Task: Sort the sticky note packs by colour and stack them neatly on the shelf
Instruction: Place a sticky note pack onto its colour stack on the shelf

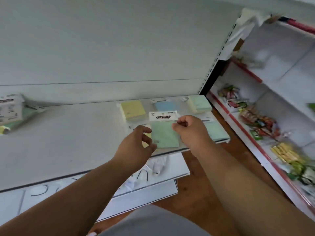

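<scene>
A green sticky note pack [164, 133] with a white header card hangs over the white shelf [68, 142], pinched at its top right corner by my right hand [189, 130]. My left hand [138, 143] hovers at the pack's left edge with curled fingers apart, holding nothing; a bit of yellow shows beneath it. At the back of the shelf lie a yellow stack [133, 110], a blue pack [164, 106] and a pale green stack [199, 103]. Another green stack [216, 131] lies to the right of my right hand.
At the shelf's far left sit a white box [10, 108] and loose green and yellow packs [17, 123]. A red-trimmed shelving unit [255, 133] with packaged snacks stands to the right. Lower white shelves and brown floor are below.
</scene>
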Action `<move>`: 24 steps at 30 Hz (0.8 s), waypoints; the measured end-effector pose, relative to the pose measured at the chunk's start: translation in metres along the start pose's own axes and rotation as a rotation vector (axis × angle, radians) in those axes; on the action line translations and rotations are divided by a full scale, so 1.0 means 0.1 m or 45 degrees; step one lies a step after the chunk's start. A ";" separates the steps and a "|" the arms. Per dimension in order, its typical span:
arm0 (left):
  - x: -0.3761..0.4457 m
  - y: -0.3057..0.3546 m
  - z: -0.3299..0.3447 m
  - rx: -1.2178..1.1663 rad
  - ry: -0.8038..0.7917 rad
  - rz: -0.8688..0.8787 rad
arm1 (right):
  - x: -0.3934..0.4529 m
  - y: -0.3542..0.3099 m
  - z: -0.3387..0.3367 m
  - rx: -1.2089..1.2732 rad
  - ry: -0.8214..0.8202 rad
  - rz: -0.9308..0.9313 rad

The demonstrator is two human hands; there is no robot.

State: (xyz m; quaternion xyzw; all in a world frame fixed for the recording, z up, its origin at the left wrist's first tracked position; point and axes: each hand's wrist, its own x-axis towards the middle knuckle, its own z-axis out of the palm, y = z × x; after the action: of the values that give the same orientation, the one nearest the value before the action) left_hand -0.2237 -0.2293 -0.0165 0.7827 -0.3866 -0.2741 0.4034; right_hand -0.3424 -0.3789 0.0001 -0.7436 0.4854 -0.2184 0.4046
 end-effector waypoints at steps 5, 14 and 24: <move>0.27 0.64 0.95 0.105 -0.047 -0.002 | 0.35 0.56 -0.93 -0.168 0.015 0.024; 0.72 1.21 1.83 0.433 -0.001 -0.157 | 0.98 0.99 -1.44 -0.735 -0.111 -0.063; 0.81 1.25 1.99 0.706 0.037 -0.217 | 1.03 1.12 -1.26 -0.881 -0.046 -0.079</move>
State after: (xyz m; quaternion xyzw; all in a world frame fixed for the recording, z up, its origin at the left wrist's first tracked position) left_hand -0.3746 -0.4264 -0.0251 0.8966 -0.3739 -0.1794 0.1551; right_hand -0.4490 -0.5425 -0.0252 -0.8549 0.5007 -0.0400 0.1301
